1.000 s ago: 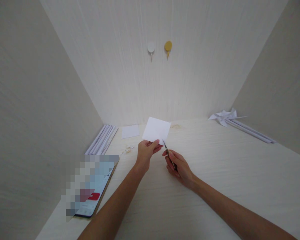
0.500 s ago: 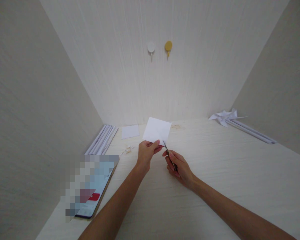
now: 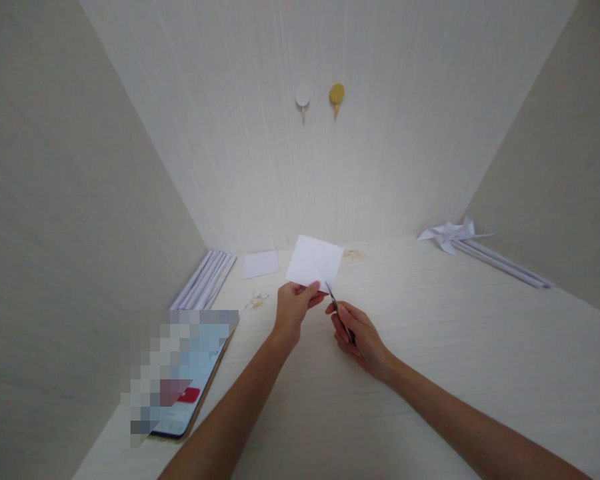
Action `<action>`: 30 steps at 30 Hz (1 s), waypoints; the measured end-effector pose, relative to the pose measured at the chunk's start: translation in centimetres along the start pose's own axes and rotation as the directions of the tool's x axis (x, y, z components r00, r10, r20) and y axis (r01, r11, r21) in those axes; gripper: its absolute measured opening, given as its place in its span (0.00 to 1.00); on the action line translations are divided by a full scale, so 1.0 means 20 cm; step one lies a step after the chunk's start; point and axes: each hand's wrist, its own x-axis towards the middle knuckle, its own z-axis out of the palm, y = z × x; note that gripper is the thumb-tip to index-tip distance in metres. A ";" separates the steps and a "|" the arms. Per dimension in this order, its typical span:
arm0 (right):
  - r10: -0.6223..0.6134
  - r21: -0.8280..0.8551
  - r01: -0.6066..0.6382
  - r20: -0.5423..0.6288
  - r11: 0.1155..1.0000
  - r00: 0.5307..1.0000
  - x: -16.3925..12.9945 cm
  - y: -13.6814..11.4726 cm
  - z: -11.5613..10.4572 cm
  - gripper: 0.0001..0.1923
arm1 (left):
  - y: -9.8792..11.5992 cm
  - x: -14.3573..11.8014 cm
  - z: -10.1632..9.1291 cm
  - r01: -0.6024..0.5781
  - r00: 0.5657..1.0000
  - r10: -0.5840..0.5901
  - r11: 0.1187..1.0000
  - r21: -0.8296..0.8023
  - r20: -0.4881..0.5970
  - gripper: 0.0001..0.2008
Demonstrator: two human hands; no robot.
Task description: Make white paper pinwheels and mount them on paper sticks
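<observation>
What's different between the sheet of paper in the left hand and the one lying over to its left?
The held sheet is gripped by the left hand, while the loose sheet lies on the pale tabletop. The held sheet has scissors at its lower right corner; the loose sheet has no tool at it. The held sheet looks larger and brighter in this view than the loose sheet. Both are pale and four-sided.

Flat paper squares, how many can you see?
2. The held square is in the left hand, by the scissors. The loose square lies on the table, farther left. More could be hidden underneath either one.
</observation>
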 end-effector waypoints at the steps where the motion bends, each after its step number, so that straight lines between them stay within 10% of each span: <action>1: -0.003 -0.003 0.003 -0.001 1.000 1.000 0.00 0.00 0.00 0.15 | 0.00 0.00 0.00 -0.002 1.000 0.002 1.000 0.002 0.001 0.05; 30: 0.000 -0.032 -0.001 -0.012 0.999 1.000 0.00 0.01 -0.01 0.15 | 0.00 0.01 -0.01 -0.015 1.000 0.015 1.000 0.003 -0.007 0.07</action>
